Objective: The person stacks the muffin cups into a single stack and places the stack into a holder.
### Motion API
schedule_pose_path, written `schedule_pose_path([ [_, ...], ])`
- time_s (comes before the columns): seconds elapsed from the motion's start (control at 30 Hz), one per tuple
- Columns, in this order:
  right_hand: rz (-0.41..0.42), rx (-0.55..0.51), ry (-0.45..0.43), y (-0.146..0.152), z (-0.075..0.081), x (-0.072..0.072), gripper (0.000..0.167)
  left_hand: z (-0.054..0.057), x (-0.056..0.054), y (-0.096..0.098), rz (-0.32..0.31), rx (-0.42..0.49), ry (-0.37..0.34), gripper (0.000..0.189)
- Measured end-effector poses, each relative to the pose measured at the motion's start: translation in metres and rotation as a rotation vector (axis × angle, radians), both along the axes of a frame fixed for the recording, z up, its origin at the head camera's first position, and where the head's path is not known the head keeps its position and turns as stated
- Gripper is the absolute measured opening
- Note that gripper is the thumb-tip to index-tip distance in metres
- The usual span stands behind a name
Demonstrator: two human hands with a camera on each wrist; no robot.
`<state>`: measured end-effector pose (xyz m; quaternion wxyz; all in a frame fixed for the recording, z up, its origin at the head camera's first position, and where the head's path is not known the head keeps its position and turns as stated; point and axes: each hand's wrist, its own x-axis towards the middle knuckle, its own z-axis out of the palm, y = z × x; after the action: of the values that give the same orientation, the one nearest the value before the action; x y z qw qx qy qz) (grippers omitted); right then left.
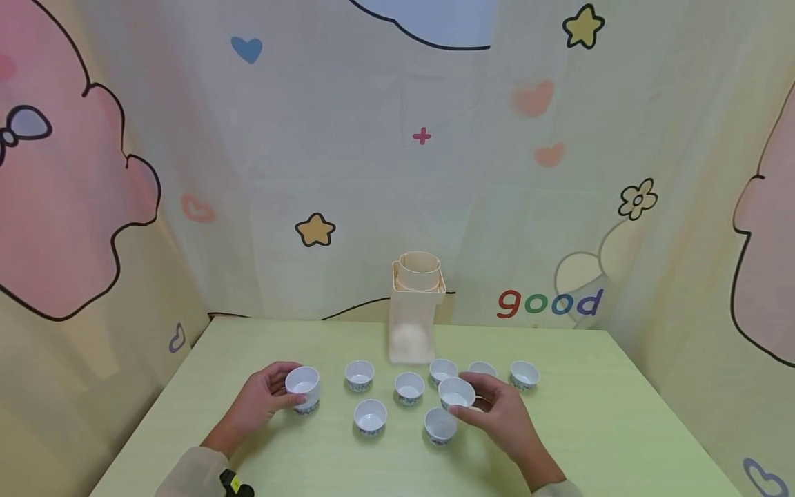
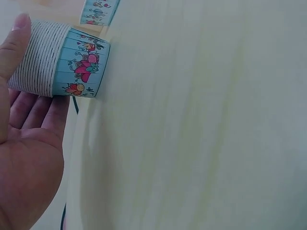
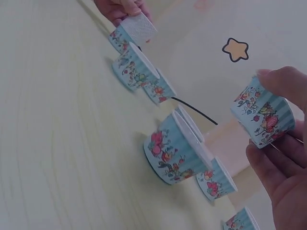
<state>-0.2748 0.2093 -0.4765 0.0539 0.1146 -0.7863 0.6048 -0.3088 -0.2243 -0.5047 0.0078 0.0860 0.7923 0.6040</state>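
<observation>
From my remote post I see the left hand [image 1: 268,395] pinching a nested stack of cups [image 2: 38,57] between thumb and fingers; nesting, I judge, lets one hand manage many at once. Whether its base touches the table [image 1: 298,466] I cannot tell. The right hand [image 1: 499,411] pinches a single cup [image 3: 264,112] by its side wall, thumb opposite fingers, probably to keep the mouth unobstructed; it is raised near the seven standing cups [image 1: 370,422]. These stand upright on the table between and beyond the hands, mostly with gaps that leave finger room. Behind them is a cream stand [image 1: 411,328], apparently moulded plastic, with a smooth cylindrical collar [image 1: 419,277] at its top. The cups look like paper: tapered, white inside, pale blue and pleated outside, printed with flowers; the stack's packed rims form fine ridges.
</observation>
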Motion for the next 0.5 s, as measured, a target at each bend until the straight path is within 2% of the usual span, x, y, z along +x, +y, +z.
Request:
schedule_pose_path([
  [0.2,0.052,-0.055,-0.013,-0.022,0.001,-0.006,0.056,-0.003,-0.003,-0.003,0.010,-0.014,0.002,0.063],
  [0.33,0.093,-0.084,-0.015,-0.035,0.001,-0.009,0.058,-0.004,-0.004,-0.004,-0.004,-0.025,0.019,0.064],
  [0.5,0.124,-0.111,-0.052,-0.051,0.001,-0.012,0.062,-0.005,-0.005,-0.004,-0.003,-0.047,0.021,0.064],
])
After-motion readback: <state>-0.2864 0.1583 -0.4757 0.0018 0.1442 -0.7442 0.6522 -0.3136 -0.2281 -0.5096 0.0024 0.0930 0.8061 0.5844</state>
